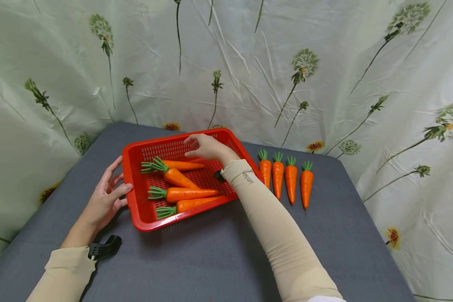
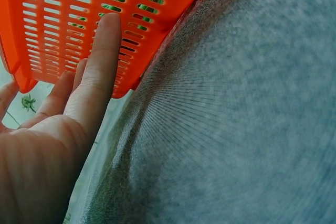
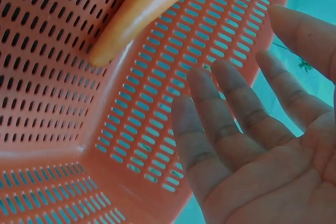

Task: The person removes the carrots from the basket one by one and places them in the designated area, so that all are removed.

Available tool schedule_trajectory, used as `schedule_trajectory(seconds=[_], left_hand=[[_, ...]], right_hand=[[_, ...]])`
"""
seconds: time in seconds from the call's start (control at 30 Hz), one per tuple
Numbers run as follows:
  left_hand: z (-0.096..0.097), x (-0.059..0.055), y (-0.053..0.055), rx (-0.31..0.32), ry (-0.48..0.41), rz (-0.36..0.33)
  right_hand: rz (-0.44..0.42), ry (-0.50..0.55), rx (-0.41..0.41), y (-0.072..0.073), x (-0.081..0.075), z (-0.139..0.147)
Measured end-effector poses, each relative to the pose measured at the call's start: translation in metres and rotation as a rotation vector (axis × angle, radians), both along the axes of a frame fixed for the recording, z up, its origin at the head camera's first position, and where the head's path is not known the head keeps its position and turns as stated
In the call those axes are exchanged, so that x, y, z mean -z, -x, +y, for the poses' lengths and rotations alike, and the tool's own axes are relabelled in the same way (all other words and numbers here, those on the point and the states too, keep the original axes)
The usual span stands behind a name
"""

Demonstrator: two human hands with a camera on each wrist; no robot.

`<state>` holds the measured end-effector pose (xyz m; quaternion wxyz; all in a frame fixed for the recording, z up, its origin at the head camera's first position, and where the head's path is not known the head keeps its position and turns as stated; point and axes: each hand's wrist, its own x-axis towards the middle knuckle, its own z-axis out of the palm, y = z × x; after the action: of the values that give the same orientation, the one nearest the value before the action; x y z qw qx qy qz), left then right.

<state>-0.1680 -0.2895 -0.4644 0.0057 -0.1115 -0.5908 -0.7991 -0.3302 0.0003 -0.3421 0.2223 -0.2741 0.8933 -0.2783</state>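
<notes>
A red slotted basket (image 1: 135,157) sits on a grey table and holds several orange toy carrots (image 1: 181,179) with green tops. My left hand (image 1: 107,197) lies flat against the basket's left wall (image 2: 63,19), fingers (image 2: 102,61) straight. My right hand (image 1: 205,147) hovers open inside the basket near its far wall (image 3: 210,61), holding nothing; a carrot tip (image 3: 139,11) lies just beyond its fingers (image 3: 220,119). Several more carrots (image 1: 285,178) lie in a row on the table to the right of the basket.
The grey table (image 1: 211,260) runs to edges at left and right. A pale cloth printed with flowers (image 1: 249,63) hangs behind and beside it. A black wrist-camera strap (image 1: 105,248) sits at my left wrist.
</notes>
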Motion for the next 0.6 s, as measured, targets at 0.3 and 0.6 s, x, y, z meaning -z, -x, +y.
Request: schedule_trajectory(seconds=[0.3,0.6], left_hand=[[-0.002,0.002,-0.002,-0.013,0.023,-0.018],[-0.002,0.002,0.002,-0.021,0.033,-0.025]], right_hand=[[-0.025,-0.013,-0.033,0.001,0.008,-0.012],[-0.008,-0.046,-0.042,0.002,0.016,-0.018]])
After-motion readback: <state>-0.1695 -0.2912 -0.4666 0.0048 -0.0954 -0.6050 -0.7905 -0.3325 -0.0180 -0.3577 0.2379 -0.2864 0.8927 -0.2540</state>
